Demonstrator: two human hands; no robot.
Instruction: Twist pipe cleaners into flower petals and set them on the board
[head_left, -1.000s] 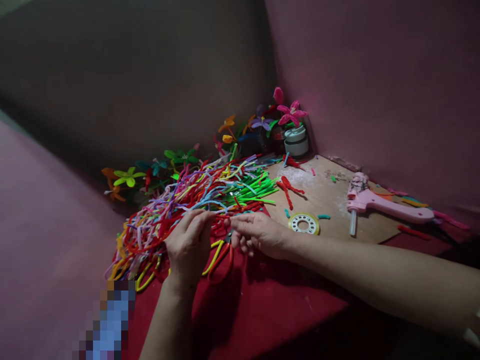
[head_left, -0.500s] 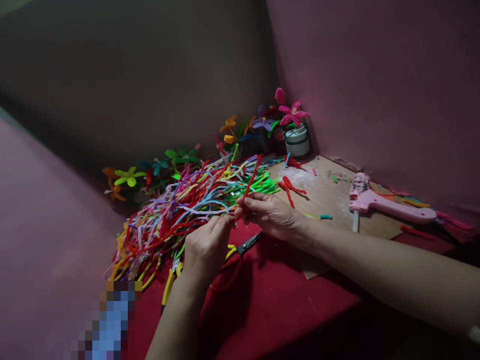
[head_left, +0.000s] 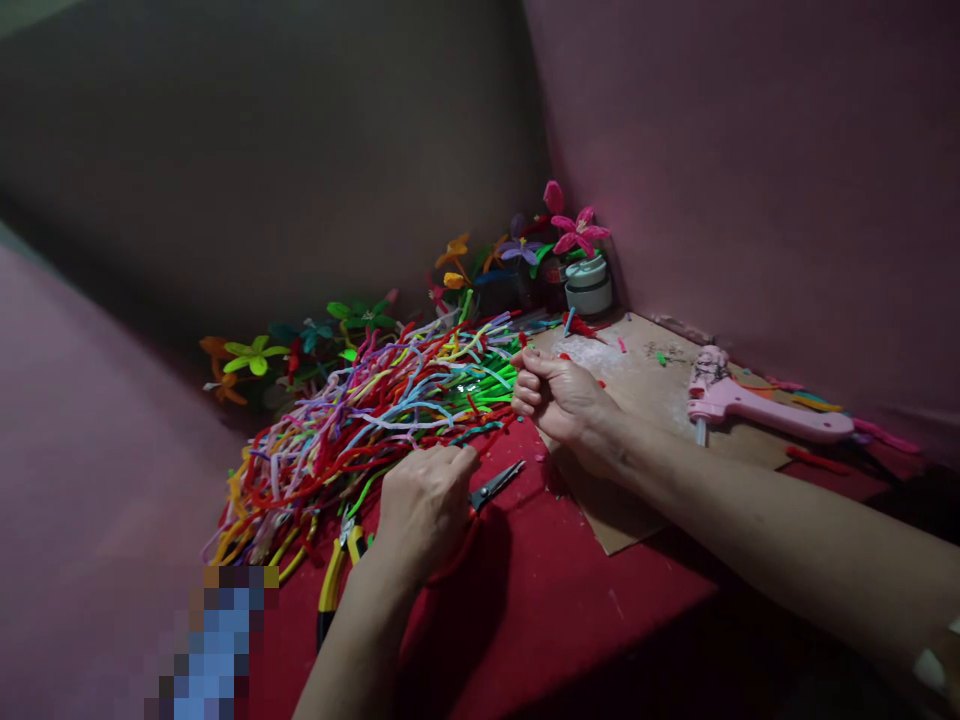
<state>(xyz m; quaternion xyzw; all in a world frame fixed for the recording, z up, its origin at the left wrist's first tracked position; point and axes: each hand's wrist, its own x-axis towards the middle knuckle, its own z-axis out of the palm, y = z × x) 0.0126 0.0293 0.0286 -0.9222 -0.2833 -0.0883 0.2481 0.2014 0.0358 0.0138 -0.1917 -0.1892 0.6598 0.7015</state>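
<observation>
My right hand point(head_left: 559, 395) is closed, its thumb pressed to the fingers, with a small red fuzzy tip showing above them. My left hand point(head_left: 427, 500) is curled closed, back toward the camera, low over the red cloth, beside the scissors point(head_left: 496, 486). A red strand shows between the two hands, but its hold in the left fingers is hidden. Behind the hands lies a large heap of colourful pipe cleaners point(head_left: 360, 400). Yellow-handled pliers point(head_left: 330, 575) rest left of my left wrist.
A pink glue gun point(head_left: 772, 408) lies on a brown board point(head_left: 611, 520) at the right. Fuzzy flowers point(head_left: 257, 355) and a pale lidded jar point(head_left: 589, 287) stand along the wall. Pipe-cleaner scraps lie around the board.
My hands have moved apart, the right one up and rightward, the left slightly down. The long red strand that stood upright above the right fingers now shows only as a short tip.
</observation>
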